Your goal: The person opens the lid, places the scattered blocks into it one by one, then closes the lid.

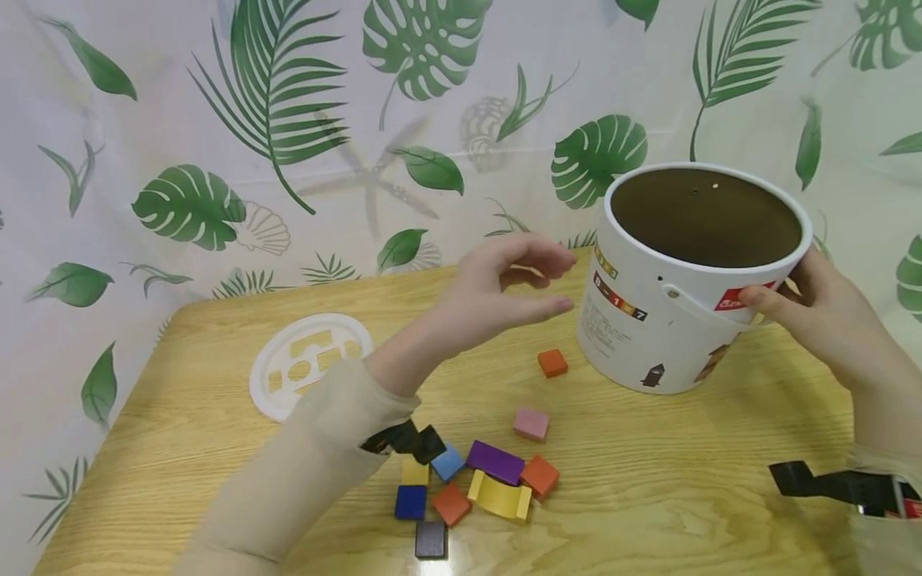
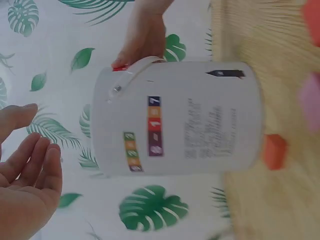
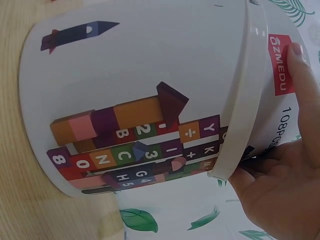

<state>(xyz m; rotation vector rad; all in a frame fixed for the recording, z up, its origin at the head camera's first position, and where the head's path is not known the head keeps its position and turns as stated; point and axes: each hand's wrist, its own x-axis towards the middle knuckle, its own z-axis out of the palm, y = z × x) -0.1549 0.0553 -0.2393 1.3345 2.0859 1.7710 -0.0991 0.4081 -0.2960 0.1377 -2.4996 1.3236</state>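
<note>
A white bucket (image 1: pixel 634 320) with printed block pictures stands tilted slightly at the right of the table. My right hand (image 1: pixel 828 308) holds its near right side below the rim, the thumb over the red label (image 3: pixel 281 65) and the other fingers by the handle (image 3: pixel 245 100). In the head view my left hand (image 1: pixel 497 284) is raised left of the bucket, apart from it, with fingers extended and nothing between them. An orange block (image 1: pixel 552 363) and a pink block (image 1: pixel 531 425) lie between the bucket and a group of coloured blocks.
A white lid with cut-out shapes (image 1: pixel 262 376) lies at the table's left, partly behind my left arm. Nearer me are a purple block (image 1: pixel 495 462), a yellow arch-like block (image 1: pixel 500 498), a dark block (image 1: pixel 431 540) and several others. A leaf-patterned cloth (image 1: pixel 446 192) hangs behind the table.
</note>
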